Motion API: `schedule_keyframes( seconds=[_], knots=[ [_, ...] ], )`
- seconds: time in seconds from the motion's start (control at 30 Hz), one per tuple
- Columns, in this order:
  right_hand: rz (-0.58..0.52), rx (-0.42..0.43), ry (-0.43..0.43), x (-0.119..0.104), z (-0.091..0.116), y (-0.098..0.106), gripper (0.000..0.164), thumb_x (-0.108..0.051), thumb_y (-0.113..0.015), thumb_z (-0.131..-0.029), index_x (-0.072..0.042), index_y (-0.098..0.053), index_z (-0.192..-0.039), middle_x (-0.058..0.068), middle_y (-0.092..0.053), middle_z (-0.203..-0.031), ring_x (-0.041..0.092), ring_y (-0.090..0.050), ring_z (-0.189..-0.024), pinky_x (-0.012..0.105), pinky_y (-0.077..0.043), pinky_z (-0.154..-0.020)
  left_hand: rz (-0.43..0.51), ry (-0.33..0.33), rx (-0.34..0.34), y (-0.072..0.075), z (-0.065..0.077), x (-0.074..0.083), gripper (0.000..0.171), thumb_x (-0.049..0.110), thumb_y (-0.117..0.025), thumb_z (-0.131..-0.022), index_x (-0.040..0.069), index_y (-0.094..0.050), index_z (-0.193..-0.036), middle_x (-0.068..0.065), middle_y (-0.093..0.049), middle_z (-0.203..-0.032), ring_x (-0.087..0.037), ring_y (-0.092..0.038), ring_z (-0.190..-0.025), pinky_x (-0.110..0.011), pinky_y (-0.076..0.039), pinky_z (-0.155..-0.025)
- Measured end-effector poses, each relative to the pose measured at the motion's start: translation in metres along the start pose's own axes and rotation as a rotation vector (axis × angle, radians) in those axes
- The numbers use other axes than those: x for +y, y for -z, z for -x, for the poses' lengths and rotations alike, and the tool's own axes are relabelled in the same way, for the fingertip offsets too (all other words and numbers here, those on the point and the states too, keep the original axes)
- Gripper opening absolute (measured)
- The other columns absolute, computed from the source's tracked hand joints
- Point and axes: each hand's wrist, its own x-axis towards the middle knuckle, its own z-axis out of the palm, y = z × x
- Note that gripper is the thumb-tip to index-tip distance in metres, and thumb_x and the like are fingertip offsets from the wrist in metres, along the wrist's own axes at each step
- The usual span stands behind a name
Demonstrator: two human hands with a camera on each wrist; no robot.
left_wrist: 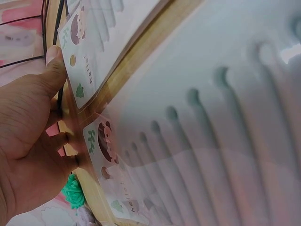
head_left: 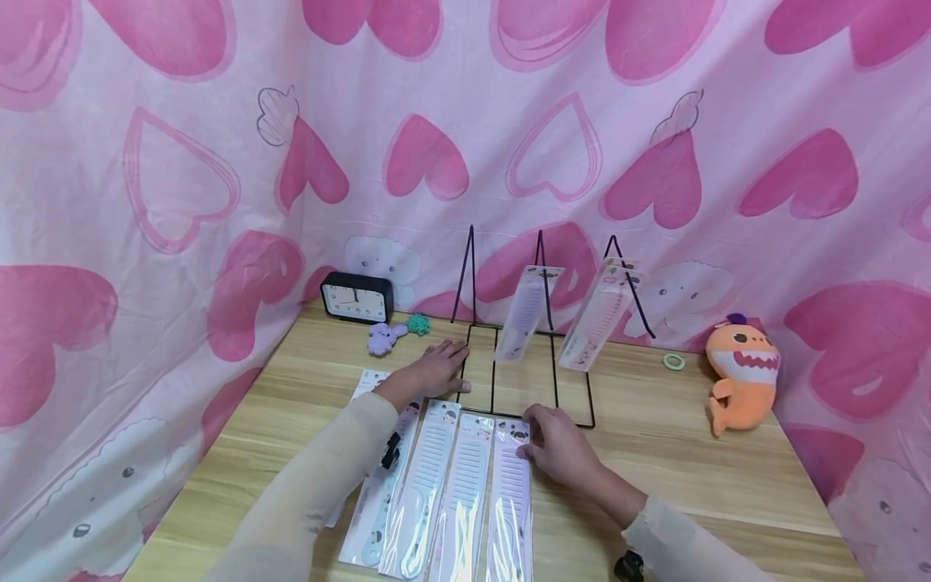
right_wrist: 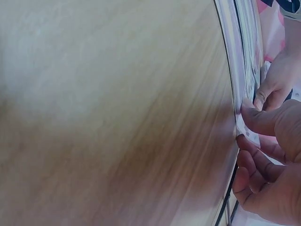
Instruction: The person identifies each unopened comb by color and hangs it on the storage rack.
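Note:
My left hand lies with fingers extended over the left side bar of a black wire display rack, its thumb just above the packs. With thumb and fingertips, my right hand pinches the top right corner of a clear-packed purple comb. Beside that comb, a pink packed comb and a light blue packed comb lie in a row with others further left, partly under my left forearm. Two packed combs hang on the rack's upright hooks, a purple one and a pink one.
A black clock stands at the back left, near a purple toy and a green spiky ball. An orange plush shark and a pale green ring are on the right. Heart-printed curtains surround the wooden table.

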Motion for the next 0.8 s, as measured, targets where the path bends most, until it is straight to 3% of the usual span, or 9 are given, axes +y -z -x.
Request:
schedule_keyframes(
  seconds=[0.3, 0.57, 0.8],
  knots=[
    [-0.129, 0.055, 0.001, 0.000, 0.001, -0.002, 0.042, -0.003, -0.096, -0.083, -0.007, -0.072, -0.118, -0.004, -0.065, -0.088, 0.009, -0.057, -0.080, 0.024, -0.050, -0.070, 0.026, 0.002, -0.002, 0.002, 0.001, 0.001, 0.085, 0.049, -0.059, -0.113, 0.004, -0.024, -0.176, -0.014, -0.016, -0.187, -0.041, -0.009, -0.174, -0.062, -0.014, -0.142],
    [-0.278, 0.101, -0.043, -0.003, 0.000, 0.005, 0.042, 0.007, -0.091, -0.085, -0.004, -0.072, -0.121, 0.002, -0.068, -0.096, 0.011, -0.064, -0.084, 0.021, -0.058, -0.072, 0.009, -0.007, -0.006, 0.002, 0.000, 0.001, 0.085, 0.050, -0.058, -0.114, 0.005, -0.022, -0.176, -0.014, -0.015, -0.187, -0.041, -0.009, -0.174, -0.063, -0.015, -0.141],
    [-0.447, 0.103, -0.149, -0.005, -0.002, 0.017, 0.047, 0.006, -0.088, -0.089, -0.006, -0.070, -0.130, 0.008, -0.070, -0.108, 0.015, -0.068, -0.093, 0.020, -0.061, -0.078, 0.040, -0.007, 0.005, -0.002, -0.004, -0.003, 0.087, 0.051, -0.060, -0.113, 0.003, -0.023, -0.176, -0.016, -0.016, -0.186, -0.042, -0.009, -0.174, -0.064, -0.013, -0.141]
  ],
)
